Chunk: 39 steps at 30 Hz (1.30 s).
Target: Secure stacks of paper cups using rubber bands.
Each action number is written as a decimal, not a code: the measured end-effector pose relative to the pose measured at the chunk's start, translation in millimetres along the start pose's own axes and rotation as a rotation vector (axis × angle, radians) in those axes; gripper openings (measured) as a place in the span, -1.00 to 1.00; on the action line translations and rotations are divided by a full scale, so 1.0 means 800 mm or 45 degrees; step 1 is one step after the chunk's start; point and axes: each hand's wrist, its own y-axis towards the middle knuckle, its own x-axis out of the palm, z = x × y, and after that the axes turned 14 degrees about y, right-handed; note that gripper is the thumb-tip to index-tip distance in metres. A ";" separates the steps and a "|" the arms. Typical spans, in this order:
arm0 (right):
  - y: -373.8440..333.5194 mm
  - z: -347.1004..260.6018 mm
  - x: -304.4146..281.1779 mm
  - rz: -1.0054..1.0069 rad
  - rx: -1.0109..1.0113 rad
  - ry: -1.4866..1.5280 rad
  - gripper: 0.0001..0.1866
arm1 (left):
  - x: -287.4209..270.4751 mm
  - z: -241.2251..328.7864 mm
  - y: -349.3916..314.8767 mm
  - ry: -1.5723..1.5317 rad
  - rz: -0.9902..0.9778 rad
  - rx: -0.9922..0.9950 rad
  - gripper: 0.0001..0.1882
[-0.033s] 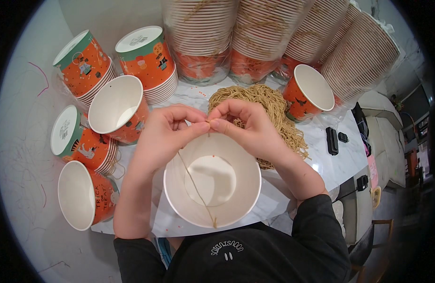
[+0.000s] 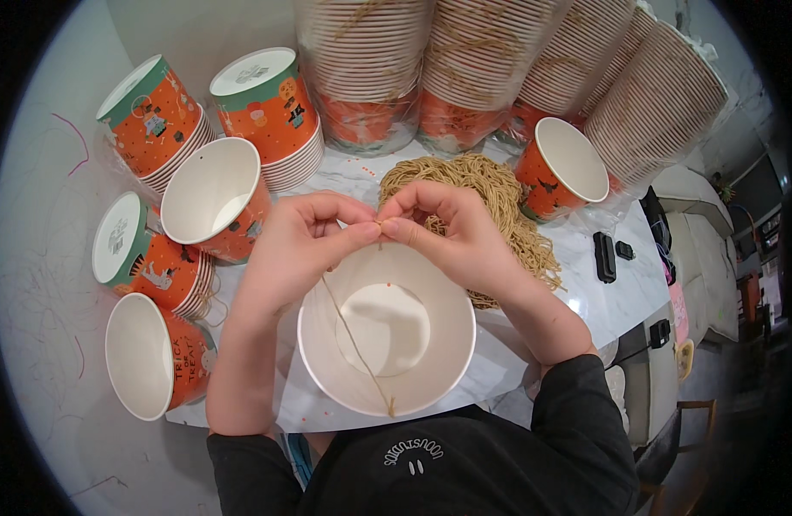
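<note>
A paper bucket [image 2: 452, 340], white inside, stands upright in front of my body at the table's near edge. One tan twisted paper cord [image 2: 355, 343] slants across its mouth from the near rim, where it has a frayed end or knot, toward my left hand. Over the far rim, my left hand [image 2: 301, 236] pinches the cord between thumb and forefinger. My right hand [image 2: 452, 236] meets it tip to tip, pinching the same cord. A short bit of cord shows below the fingertips against the inner wall. The fingers hide most of the held part.
Behind my right hand lies a heap of tan cords [image 2: 486, 185]. Orange printed buckets [image 2: 185, 370] stand at left, some in upturned stacks [image 2: 262, 112]. Tall bagged bucket stacks [image 2: 366, 60] line the back. A single bucket [image 2: 546, 176] and a black clip-like object [image 2: 605, 256] are at right.
</note>
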 end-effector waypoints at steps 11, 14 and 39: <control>-0.005 0.001 0.005 0.065 -0.204 -0.446 -0.84 | -0.007 0.002 -0.001 -0.032 -0.077 -0.081 -0.88; -0.006 0.006 0.005 0.065 -0.262 -0.550 -0.85 | -0.005 0.005 -0.001 -0.018 -0.083 -0.078 -0.87; -0.005 0.002 0.011 0.003 -0.586 -0.529 -0.76 | 0.007 0.041 -0.032 -0.135 0.017 0.305 -0.73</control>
